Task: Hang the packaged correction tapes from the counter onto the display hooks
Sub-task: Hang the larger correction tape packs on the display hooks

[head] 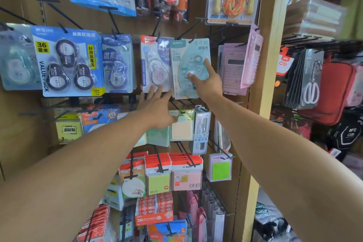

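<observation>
- Your right hand point(204, 82) lies flat against the pale green pack point(189, 68) of correction tape on the display wall point(23, 127) — fingers spread across its plastic bubble, pressing rather than pinching, nothing closed around it.
- That green pack appears to hang from a black hook point(185, 32) at its top edge, overlapping the white-and-red pack point(153, 65) just to its left; whether the hole is fully threaded over the hook's tip is too blurred to tell.
- Your left hand point(157, 108) reaches in below and to the left, fingers open and empty, its fingertips point(152, 92) touching or just short of the lower edge of the white-and-red pack.
- Further left, the row already carries a dark blue single pack point(117, 63), a big blue three-roll value pack point(67, 61) and a pale pack point(15, 59) at the frame's edge — all hanging on their own hooks.
- Judged from how things lie, this green pack is at the settling stage: on or nearly on the hook, being pushed back and squared up.
- The counter is not in view, so you cannot tell how many packs are left to bring over — neither hand carries a spare.
- Pink calculators point(233, 67) hang just to the right of the green pack; the hook beside it leaves little room, so a crooked pack could snag there.
</observation>
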The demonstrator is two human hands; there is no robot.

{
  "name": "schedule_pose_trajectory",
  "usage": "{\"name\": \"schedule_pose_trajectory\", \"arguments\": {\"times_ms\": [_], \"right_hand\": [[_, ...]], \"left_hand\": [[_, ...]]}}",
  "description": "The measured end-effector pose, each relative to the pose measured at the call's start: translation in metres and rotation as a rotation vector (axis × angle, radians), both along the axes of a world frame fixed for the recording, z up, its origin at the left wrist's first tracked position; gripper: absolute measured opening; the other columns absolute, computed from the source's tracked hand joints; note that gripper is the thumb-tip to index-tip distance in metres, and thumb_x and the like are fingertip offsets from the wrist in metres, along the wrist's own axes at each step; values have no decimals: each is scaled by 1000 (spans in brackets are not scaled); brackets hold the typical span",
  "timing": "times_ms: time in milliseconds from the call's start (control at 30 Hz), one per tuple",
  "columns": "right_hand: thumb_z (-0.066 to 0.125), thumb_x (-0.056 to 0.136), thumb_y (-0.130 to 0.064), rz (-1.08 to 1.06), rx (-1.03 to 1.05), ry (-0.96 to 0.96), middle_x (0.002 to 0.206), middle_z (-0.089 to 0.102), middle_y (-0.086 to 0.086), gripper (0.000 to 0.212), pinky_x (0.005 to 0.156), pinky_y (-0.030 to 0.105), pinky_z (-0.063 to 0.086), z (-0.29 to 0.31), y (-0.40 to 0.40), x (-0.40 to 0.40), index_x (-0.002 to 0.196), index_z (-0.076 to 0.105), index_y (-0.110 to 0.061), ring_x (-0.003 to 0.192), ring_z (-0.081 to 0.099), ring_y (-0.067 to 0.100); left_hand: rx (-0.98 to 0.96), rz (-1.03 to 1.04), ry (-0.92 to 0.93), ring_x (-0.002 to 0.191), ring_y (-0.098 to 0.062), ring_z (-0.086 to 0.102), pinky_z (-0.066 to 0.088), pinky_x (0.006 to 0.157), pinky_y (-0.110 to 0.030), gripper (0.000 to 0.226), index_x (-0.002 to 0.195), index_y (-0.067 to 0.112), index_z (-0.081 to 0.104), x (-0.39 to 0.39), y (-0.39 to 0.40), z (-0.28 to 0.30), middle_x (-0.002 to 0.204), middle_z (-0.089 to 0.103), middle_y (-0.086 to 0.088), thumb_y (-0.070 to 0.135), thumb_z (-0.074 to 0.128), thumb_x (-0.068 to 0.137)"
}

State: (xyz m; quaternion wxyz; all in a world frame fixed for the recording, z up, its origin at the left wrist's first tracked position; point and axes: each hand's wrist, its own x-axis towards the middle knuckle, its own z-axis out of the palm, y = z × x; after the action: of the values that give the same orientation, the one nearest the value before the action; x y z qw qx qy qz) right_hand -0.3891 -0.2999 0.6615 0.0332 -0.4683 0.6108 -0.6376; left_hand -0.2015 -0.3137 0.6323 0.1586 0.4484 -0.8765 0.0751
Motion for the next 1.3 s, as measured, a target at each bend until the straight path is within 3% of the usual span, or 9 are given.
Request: {"name": "schedule_pose_trajectory", "arguments": {"times_ms": [167,433,667,933,1100,1300], "right_hand": [[66,93,-51,-87,88,80,135,45,5,81,78,38,63,4,-9,1,158,18,-47,98,64,23],[68,91,-53,-113,91,91,137,47,5,83,76,39,64,4,-11,-1,157,19,-48,102,67,24],[71,88,-53,-166,71,122,125,47,1,83,74,40,65,4,-7,-6,156,22,-49,100,68,20],[70,89,-53,-178,63,159,132,48,1,84,71,34,65,5,-1,-9,158,22,-45,102,66,19],[68,90,-55,-213,62,222,128,46,-2,85,52,17,47,3,3,-11,159,19,-41,94,54,12],[73,85,-54,-251,-17,269,122,54,0,74,70,37,63,1,9,-9,146,32,-44,102,64,18]], "left_hand": [[35,87,30,155,-36,-18,0,127,-52,115,162,14,-10,-7,-3,2,167,-21,-19,69,58,88],[79,125,58,154,-43,-17,2,127,-52,123,160,5,-14,-11,-14,1,165,-21,-27,67,62,87],[196,120,157,154,-43,-18,3,126,-54,122,159,6,-17,-11,-15,13,164,-24,-26,58,68,88],[239,155,230,154,-41,-20,2,125,-57,117,160,9,-19,-12,-18,23,164,-30,-22,50,67,91],[217,169,268,155,-41,-15,4,126,-57,122,159,5,-19,-13,-19,32,165,-26,-23,52,69,89],[216,124,306,156,-39,-14,6,126,-56,126,159,6,-20,-16,-18,33,165,-24,-22,52,72,86]]}}
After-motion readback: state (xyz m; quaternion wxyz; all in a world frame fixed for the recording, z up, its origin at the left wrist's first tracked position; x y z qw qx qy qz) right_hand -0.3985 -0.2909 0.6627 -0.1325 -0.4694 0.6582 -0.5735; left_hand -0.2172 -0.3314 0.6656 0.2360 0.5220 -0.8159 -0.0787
